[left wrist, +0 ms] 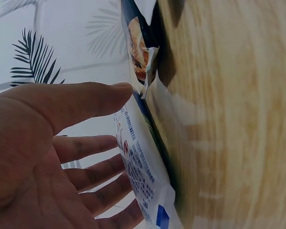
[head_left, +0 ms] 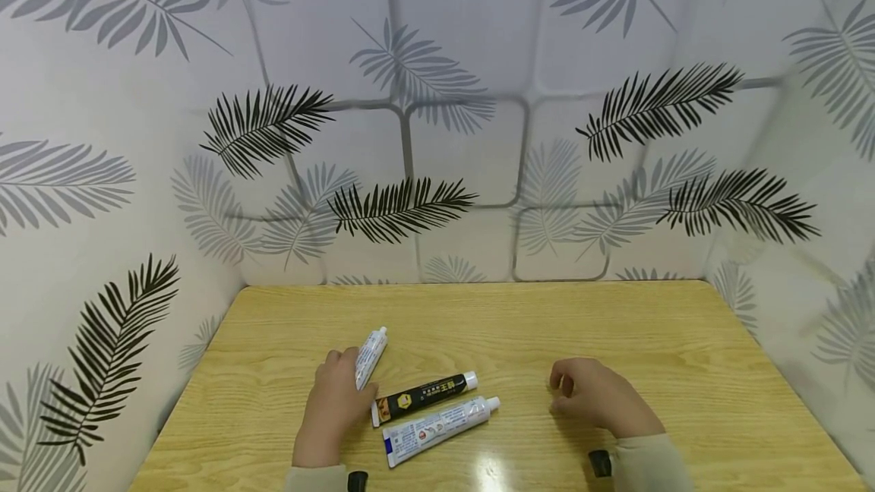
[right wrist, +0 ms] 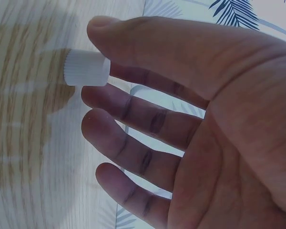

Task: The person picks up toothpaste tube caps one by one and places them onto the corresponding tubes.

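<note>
My left hand (head_left: 335, 405) holds a white printed tube (head_left: 370, 357) at the left of the tabletop. Its thumb is on the right side and the fingers on the left; the lower part is hidden under the hand. The left wrist view shows this tube (left wrist: 140, 157) with a blue end close to the table. To its right lie a black tube (head_left: 424, 396) and another white tube (head_left: 440, 430), each with a white end. My right hand (head_left: 598, 393) is above the table at the right. A small ribbed white cap (right wrist: 87, 68) is pinched between its thumb and fingers.
All this is on a light wood table (head_left: 636, 325). A pale backdrop (head_left: 472, 150) with leaf patterns rises behind and at both sides. Dark wrist bands (head_left: 600, 463) show at the sleeves.
</note>
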Available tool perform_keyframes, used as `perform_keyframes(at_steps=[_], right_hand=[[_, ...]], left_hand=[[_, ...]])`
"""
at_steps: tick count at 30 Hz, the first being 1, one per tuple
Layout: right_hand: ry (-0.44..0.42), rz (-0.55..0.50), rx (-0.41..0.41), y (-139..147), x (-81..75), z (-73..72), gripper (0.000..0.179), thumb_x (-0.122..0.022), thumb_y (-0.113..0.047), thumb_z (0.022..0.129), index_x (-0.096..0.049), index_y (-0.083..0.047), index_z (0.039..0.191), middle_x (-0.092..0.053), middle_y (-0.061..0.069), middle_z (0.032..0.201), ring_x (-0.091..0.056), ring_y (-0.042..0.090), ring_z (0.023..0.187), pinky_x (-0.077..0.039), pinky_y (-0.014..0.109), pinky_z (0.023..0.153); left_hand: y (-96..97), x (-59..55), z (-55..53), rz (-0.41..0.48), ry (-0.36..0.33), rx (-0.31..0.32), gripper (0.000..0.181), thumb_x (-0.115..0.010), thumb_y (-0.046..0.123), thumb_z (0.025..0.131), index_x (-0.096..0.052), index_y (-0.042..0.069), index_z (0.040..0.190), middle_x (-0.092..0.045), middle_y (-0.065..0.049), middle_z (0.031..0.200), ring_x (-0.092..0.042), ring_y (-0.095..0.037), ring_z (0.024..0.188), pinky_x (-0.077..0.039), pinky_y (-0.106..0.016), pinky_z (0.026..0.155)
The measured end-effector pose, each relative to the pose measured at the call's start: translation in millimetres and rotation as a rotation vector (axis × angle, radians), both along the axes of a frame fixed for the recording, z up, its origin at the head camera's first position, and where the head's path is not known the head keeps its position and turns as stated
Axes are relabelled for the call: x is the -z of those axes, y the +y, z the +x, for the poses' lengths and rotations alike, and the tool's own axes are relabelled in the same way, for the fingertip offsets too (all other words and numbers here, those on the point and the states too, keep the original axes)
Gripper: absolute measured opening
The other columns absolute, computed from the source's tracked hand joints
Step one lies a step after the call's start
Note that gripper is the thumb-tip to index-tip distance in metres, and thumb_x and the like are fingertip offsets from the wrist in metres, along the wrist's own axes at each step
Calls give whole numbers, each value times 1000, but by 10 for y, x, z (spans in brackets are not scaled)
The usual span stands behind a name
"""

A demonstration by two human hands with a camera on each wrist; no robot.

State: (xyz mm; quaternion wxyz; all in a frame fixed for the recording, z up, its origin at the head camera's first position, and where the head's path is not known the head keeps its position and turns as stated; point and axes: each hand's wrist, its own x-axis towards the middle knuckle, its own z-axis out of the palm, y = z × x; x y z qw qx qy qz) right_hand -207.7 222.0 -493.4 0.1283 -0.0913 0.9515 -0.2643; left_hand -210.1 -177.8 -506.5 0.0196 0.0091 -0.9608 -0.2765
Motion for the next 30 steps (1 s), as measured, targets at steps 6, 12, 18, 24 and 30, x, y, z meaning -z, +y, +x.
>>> perform_keyframes(at_steps=[6, 12, 18, 24, 30], right_hand=[[-4, -11, -1, -15, 0, 9, 18, -87, -12, 85, -73, -15, 95, -64, -2, 86, -56, 17, 76, -49, 38, 69], [-13, -13, -4, -24, -10, 13, 17, -86, -9, 84, -73, -15, 93, -64, -2, 84, -56, 17, 75, -49, 38, 69], [-19, -11, 4, -8, -14, 19, 18, -83, -4, 80, -71, -15, 88, -63, -1, 81, -54, 18, 73, -46, 38, 66], [-17, -30, -24, -6, -19, 25, 14, -79, -5, 85, -72, -16, 88, -61, -1, 79, -53, 18, 71, -43, 36, 63], [15, -76, -74, -31, -58, 18, 5, -76, -14, 95, -73, -15, 98, -62, -2, 83, -53, 15, 70, -44, 32, 61]], left_hand=[[-1, -1, 4, -19, -45, -12, 71, -83, 18, 87, -54, -13, 145, -60, -33, 127, -61, -46, 109, -58, -62, 82], [5, -27, 29, -34, -71, -25, 65, -80, 16, 90, -55, -12, 144, -59, -33, 126, -60, -44, 107, -57, -62, 80], [14, -4, 33, -57, -67, -33, 59, -78, 15, 91, -58, -11, 141, -59, -31, 122, -58, -40, 101, -56, -59, 77], [21, 34, 20, -82, -57, -38, 55, -77, 13, 91, -60, -12, 137, -58, -28, 113, -56, -38, 94, -54, -55, 71], [30, 24, 23, -92, -68, -44, 51, -71, 7, 91, -61, -8, 139, -59, -29, 120, -58, -41, 95, -54, -57, 71]])
